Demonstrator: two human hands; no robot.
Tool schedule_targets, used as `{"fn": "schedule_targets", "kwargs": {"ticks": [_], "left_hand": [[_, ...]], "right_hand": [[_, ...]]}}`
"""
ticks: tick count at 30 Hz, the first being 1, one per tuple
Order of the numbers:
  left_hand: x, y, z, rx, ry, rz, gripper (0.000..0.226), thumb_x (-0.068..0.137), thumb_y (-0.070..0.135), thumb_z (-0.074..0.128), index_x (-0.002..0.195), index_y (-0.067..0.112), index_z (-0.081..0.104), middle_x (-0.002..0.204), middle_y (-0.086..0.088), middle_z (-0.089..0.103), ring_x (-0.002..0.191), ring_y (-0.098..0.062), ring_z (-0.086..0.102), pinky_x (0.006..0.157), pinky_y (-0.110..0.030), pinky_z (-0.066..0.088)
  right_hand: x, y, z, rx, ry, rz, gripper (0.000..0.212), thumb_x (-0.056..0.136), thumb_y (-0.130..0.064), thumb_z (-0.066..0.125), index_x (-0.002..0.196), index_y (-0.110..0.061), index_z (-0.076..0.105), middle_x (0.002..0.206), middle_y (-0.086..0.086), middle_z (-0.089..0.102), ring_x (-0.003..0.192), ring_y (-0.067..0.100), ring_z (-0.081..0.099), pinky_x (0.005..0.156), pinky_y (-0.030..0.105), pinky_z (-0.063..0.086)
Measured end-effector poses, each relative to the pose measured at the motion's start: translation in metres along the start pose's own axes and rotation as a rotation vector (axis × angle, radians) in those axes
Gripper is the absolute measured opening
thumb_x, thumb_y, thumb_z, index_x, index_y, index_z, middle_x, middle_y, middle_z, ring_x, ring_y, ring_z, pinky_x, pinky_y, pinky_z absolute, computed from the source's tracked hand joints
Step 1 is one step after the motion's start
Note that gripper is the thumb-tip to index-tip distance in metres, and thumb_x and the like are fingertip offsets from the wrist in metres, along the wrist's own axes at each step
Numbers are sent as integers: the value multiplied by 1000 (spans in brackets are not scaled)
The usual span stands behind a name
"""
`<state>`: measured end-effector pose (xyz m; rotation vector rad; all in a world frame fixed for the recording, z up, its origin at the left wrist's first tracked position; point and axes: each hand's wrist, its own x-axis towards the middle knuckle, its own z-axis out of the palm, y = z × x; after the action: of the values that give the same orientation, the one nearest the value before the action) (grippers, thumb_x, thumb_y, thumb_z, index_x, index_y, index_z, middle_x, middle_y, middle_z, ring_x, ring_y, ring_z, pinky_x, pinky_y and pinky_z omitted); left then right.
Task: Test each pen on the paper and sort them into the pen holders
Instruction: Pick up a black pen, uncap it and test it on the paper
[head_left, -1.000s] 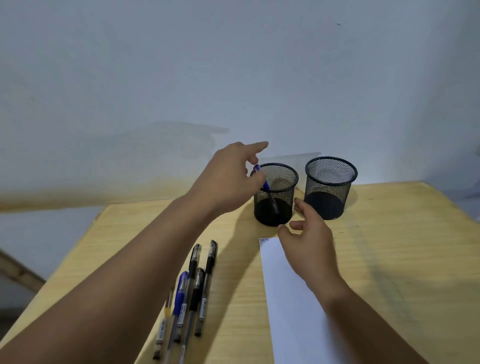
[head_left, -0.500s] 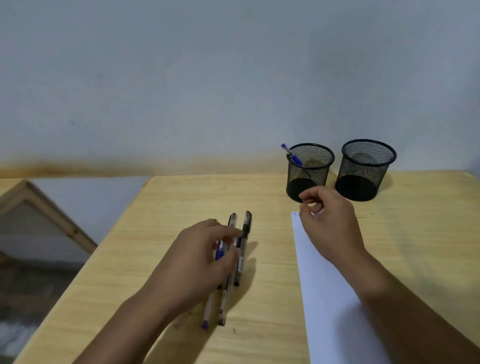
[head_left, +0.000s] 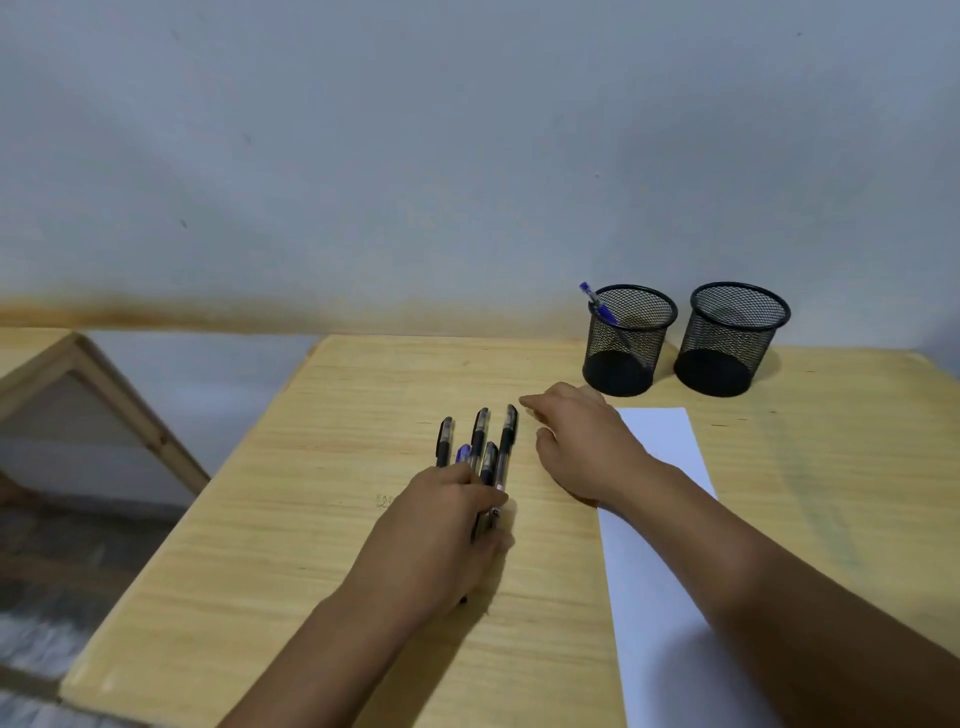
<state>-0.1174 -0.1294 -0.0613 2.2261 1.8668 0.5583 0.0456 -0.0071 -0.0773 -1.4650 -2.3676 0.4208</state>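
One pen, blue-capped (head_left: 597, 304), stands sorted in the left mesh holder (head_left: 628, 340); the right mesh holder (head_left: 732, 338) appears empty. Five pens (head_left: 480, 447) lie side by side near the counter's middle, apparently untested, so most of the task remains. The left hand (head_left: 447, 525) rests over the near ends of these pens; its fingers (head_left: 488, 499) curl down onto the row, but whether they pinch one pen cannot be determined. The right hand (head_left: 582, 447) lies palm-down between the pens and the paper (head_left: 660, 571), fingers loosely extended toward the row and holding nothing. The paper runs along the counter's right half toward the near edge; no marks are visible on it.

The counter (head_left: 311, 545) is pale wood with visible grain. Both holders stand near its far edge, against a plain grey wall (head_left: 415, 156). A wooden frame (head_left: 104, 395) stands beyond the left edge.
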Motion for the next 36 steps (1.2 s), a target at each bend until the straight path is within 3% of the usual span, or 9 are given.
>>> {"fn": "schedule_targets", "kwargs": {"ticks": [3,8,10,13,15,19,22,29,36], "left_hand": [[1,0,2,-20,12,15,21,91,30,65,111,33,74,91,17,56,90,-4,52,72,-23,46],[0,-3,6,-35,28,49,16,91,27,64,101,33,76,90,20,55,91,-4,51,75,-27,48],[-2,-5,8,-47,73,90,14,90,32,66,101,32,75,89,21,56,91,-4,54,72,-26,48],[-6,-3,9,-95,219,158,17,85,38,70,96,27,76,88,18,66,80,-3,61,66,-20,49],[-4,1,10,-133,327,212,16,82,33,76,94,22,78,86,13,70,74,-2,64,66,-20,52],[3,17,12,-335,453,217,15,75,20,85,88,16,79,81,10,73,73,2,66,70,-11,50],[8,36,15,-617,403,17,18,71,13,87,84,23,79,77,14,73,73,-5,69,68,-17,53],[30,71,16,-892,275,-137,11,80,17,80,90,22,77,77,9,74,72,-6,68,68,-15,51],[72,85,-8,-1057,278,-242,12,94,27,64,91,31,74,71,18,69,62,-4,56,65,-19,52]], "right_hand": [[9,-12,-2,-91,-99,41,59,89,-15,43,147,-27,41,134,0,47,121,26,37,100,40,37],[15,-18,-5,9,-74,91,52,87,-18,44,137,-31,52,128,0,51,122,26,37,101,42,37],[14,-18,-10,187,-35,128,44,88,-20,44,128,-31,58,117,-2,58,115,23,45,94,40,44],[7,-20,-25,627,0,204,28,92,-24,52,117,-32,62,93,-5,67,80,13,62,70,31,47],[2,-20,-35,897,-1,232,21,95,-23,59,115,-30,62,89,0,75,70,12,66,68,30,45],[-11,-19,-55,1252,70,231,29,96,-10,60,122,-22,57,86,8,74,71,17,70,65,26,50],[-21,-17,-69,1396,123,259,24,95,-7,59,119,-12,57,85,11,71,76,22,71,68,26,58],[-37,-1,-88,1338,206,301,6,96,-10,59,96,-9,65,81,10,65,66,16,68,66,37,61],[-57,-1,-71,1196,341,306,7,91,-10,66,88,-9,72,68,1,67,55,8,54,50,19,42]]}}
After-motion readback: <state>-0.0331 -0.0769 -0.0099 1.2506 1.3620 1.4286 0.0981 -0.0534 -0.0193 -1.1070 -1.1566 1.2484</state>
